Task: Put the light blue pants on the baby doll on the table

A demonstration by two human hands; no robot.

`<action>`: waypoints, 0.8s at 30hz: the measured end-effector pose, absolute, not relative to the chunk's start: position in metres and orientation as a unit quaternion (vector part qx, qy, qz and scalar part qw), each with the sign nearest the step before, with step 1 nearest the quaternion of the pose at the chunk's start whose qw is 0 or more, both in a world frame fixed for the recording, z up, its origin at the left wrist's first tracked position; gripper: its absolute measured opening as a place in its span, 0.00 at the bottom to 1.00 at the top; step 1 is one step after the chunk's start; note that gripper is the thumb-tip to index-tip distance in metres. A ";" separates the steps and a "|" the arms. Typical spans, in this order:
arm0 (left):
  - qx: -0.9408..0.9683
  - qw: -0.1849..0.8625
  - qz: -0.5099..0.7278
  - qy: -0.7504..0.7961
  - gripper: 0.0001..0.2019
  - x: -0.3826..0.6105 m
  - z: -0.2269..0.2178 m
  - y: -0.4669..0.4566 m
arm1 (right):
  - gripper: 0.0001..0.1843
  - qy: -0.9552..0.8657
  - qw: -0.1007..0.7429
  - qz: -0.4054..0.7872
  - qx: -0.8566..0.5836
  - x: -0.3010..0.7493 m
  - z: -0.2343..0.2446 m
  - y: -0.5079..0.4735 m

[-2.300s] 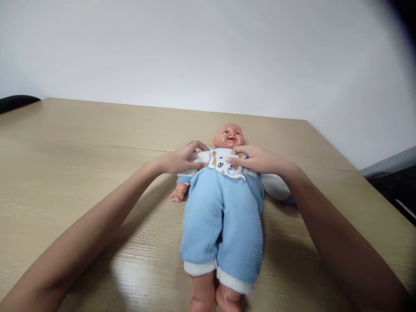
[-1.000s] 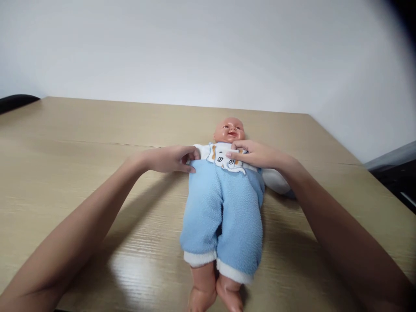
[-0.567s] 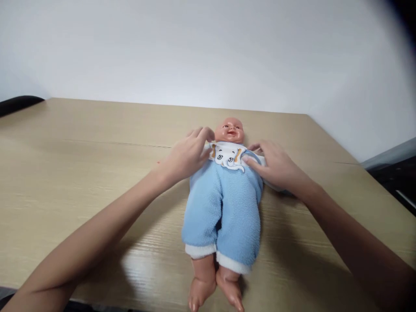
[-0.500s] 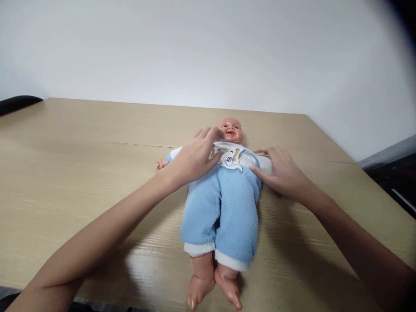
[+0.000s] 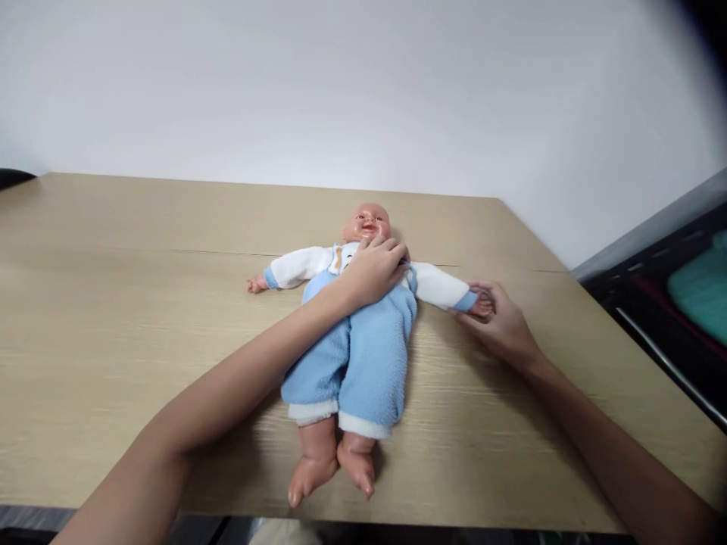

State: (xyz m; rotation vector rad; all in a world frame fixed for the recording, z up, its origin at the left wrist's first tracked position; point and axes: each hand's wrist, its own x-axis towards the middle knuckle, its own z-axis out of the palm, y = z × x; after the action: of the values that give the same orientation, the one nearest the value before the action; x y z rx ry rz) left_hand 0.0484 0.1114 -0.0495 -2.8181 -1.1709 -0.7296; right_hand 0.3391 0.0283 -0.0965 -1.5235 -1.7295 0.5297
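Observation:
On its back on the table lies a baby doll (image 5: 368, 219) in a white top and fluffy light blue overalls (image 5: 375, 348), feet pointing towards me. My left hand (image 5: 378, 269) lies across the doll's chest, fingers curled over the overalls near the shoulder on the right; it covers much of the face printed on the bib. My right hand (image 5: 505, 322) has its thumb and fingers around the doll's small hand (image 5: 484, 304) at the blue cuff. That white sleeve (image 5: 440, 285) is stretched out to the right. The other sleeve (image 5: 301, 265) lies spread to the left, untouched.
The wooden table (image 5: 170, 341) has a thin seam across it and a near edge just below the doll's feet. Behind it stands a pale wall (image 5: 312, 91). At the right are dark furniture and a teal item (image 5: 701, 284). A black object (image 5: 16, 179) shows at the far left.
My left hand has moved right, onto the middle of the doll's chest. The right hand has gone from beside the doll's body to its hand, and that arm now reaches outward. The view has shifted.

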 end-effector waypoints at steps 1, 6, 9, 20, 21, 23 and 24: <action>-0.898 -0.002 -0.248 -0.363 0.12 0.047 -0.050 0.110 | 0.33 -0.654 0.430 0.228 -0.579 0.337 -0.096 0.032; -0.904 -0.027 -0.325 -0.276 0.14 0.044 -0.051 0.107 | 0.33 -0.581 0.591 0.312 -0.464 0.316 -0.089 0.059; -0.902 -0.022 -0.363 -0.234 0.15 0.042 -0.051 0.105 | 0.27 -0.600 0.599 0.307 -0.432 0.294 -0.081 0.077; -0.888 0.110 -0.417 -0.160 0.15 0.029 -0.059 0.094 | 0.23 -0.747 0.505 0.232 -0.365 0.254 -0.096 0.089; -0.886 0.111 -0.422 -0.159 0.14 0.029 -0.060 0.095 | 0.23 -0.759 0.494 0.227 -0.357 0.256 -0.097 0.087; -0.875 0.097 -0.448 -0.154 0.13 0.028 -0.061 0.096 | 0.22 -0.778 0.480 0.221 -0.341 0.259 -0.097 0.083; -0.868 0.080 -0.467 -0.148 0.12 0.028 -0.060 0.096 | 0.20 -0.785 0.475 0.218 -0.334 0.260 -0.097 0.082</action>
State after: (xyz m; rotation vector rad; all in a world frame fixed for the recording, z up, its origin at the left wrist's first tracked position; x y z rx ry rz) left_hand 0.0280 0.0964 -0.0601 -2.5963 -0.4413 -1.3981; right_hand 0.2600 0.0816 -0.0969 -0.8161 -1.9187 0.5343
